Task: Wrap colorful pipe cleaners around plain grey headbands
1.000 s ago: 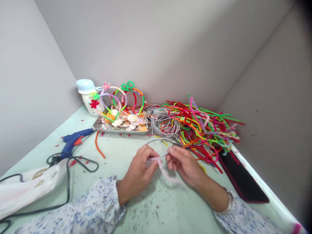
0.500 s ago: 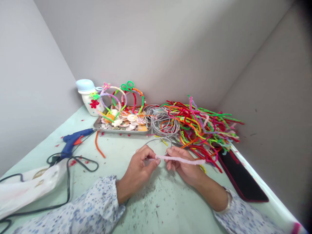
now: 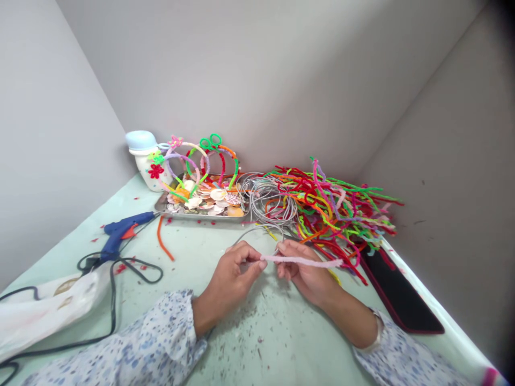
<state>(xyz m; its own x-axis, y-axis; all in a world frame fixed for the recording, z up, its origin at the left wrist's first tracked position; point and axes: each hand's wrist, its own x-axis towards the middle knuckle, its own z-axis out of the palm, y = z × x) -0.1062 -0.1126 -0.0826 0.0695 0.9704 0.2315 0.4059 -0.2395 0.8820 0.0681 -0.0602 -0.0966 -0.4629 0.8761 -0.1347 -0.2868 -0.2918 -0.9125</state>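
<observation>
A pale pink pipe cleaner [image 3: 301, 261] has its left end pinched between the thumb and index finger of my left hand [image 3: 231, 281]. The rest of it stretches to the right, passing in front of my right hand [image 3: 308, 276]. A thin grey wire hoop [image 3: 257, 229] arches up behind both hands. The fingers of my right hand are closed on the hoop's right side. Where the hoop meets my left hand, its wire is hidden by the fingers.
Behind my hands lie a coil of grey wire [image 3: 273, 206], a heap of coloured pipe cleaners [image 3: 338, 206] and a metal tray [image 3: 201, 216] of shells with decorated hoops. A blue glue gun [image 3: 118, 236] and its cord are left, a dark phone [image 3: 398, 292] right, a white bottle [image 3: 147, 161] at the back.
The pipe cleaner has shifted slightly to the right, with its held end now closer to my left fingertips. Both hands stay in nearly the same place.
</observation>
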